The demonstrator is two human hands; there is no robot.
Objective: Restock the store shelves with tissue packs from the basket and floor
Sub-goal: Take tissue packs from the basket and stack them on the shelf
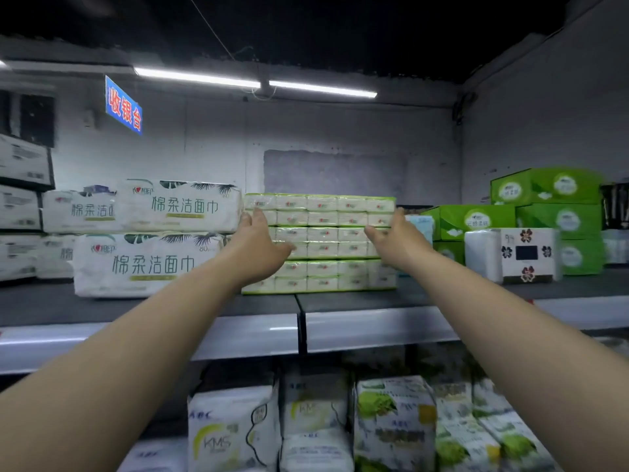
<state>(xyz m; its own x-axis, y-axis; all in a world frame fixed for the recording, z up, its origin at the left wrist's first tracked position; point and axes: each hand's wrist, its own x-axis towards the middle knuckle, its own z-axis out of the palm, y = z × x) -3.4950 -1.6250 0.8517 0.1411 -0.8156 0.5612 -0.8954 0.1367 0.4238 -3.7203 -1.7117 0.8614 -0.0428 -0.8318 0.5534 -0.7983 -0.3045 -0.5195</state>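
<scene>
Tissue packs stand in a neat block in the middle of the top shelf. The block is made of flat rectangular bundles piled one on another. Each bundle is wrapped in shiny clear film with bright green edges, and small white packs show through in even rows.

The left hand lies against the block's left edge, fingers fairly straight and pointing up, thumb spread across the front. The right hand meets the right edge the same way, fingers stretched, not curled round anything. Both forearms are bare.

Touching the block on its left are two soft, pillowy white towel packs, one on the other, in glossy film printed with dark leaves. Behind them, at the far left, are pale cardboard cartons. To the right sit stacked green boxes with round white marks, and in front of them a white pack printed with dark flowers.

The shelf is smooth grey metal with a rounded front lip. The lower shelf holds upright soft pouches, white and green. A blue sign hangs beside the tube lights.
</scene>
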